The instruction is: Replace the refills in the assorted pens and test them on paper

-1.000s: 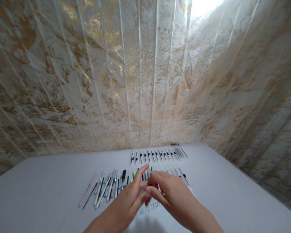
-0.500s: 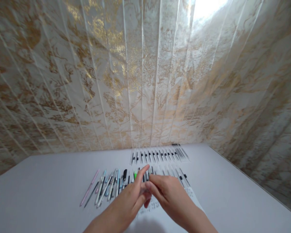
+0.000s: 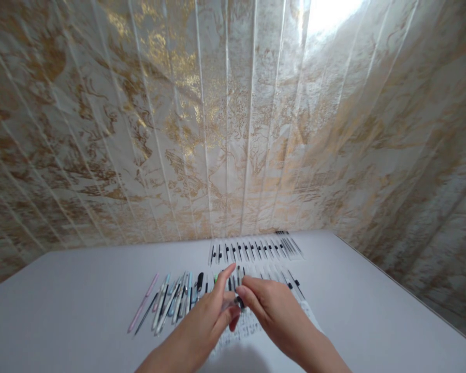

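Both my hands meet over the front middle of the table. My left hand has its index finger raised, with the thumb and the other fingers closed round a small translucent piece. Its dark end shows between the two hands; it looks like part of a pen, but most of it is hidden. My right hand is closed, thumb and index finger pinching at that dark end. Just beyond the fingers lie several slim pens and refills. Under the hands is a sheet of paper with writing.
To the left lie a pink pen and a loose group of pale and dark pens. Farther back runs a row of clear sleeves with dark refills and small black caps. A gold-patterned curtain hangs behind the white table.
My right hand has shifted slightly right, away from my left. The dark end of the held piece has come into view between them. My left index finger has moved slightly left.
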Demonstrator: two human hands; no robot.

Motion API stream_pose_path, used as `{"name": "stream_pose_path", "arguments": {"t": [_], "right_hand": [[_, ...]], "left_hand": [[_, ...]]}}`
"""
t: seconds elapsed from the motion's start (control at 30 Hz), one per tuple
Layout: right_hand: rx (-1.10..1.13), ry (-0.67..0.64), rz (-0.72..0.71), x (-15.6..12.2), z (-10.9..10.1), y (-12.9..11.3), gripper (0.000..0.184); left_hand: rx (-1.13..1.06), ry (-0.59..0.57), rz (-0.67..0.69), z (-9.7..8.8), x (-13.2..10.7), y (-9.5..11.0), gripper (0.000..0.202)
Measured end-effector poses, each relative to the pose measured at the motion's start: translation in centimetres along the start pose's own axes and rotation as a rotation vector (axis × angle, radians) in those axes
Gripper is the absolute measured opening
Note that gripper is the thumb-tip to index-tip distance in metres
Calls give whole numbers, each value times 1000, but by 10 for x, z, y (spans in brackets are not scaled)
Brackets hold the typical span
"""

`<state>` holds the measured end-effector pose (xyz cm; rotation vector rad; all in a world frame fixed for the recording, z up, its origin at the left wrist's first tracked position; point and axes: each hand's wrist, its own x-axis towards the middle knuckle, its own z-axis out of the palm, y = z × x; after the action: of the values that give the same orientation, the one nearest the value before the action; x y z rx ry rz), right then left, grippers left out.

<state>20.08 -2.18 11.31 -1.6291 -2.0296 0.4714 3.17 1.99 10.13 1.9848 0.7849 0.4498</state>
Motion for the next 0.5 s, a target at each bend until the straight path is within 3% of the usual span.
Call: {"name": "stream_pose_path", "arguments": {"t": [0.13, 0.33, 0.5], "right_hand": [[65, 2, -74, 0, 1, 1, 28], [59, 4, 37, 5, 10, 5, 38], [142, 16, -64, 3, 6, 3, 29]], "left_hand": [[10, 13, 15, 2, 0, -1, 61], [59, 49, 11, 4, 2, -5, 63], [62, 63, 24, 3, 1, -3, 62]]}}
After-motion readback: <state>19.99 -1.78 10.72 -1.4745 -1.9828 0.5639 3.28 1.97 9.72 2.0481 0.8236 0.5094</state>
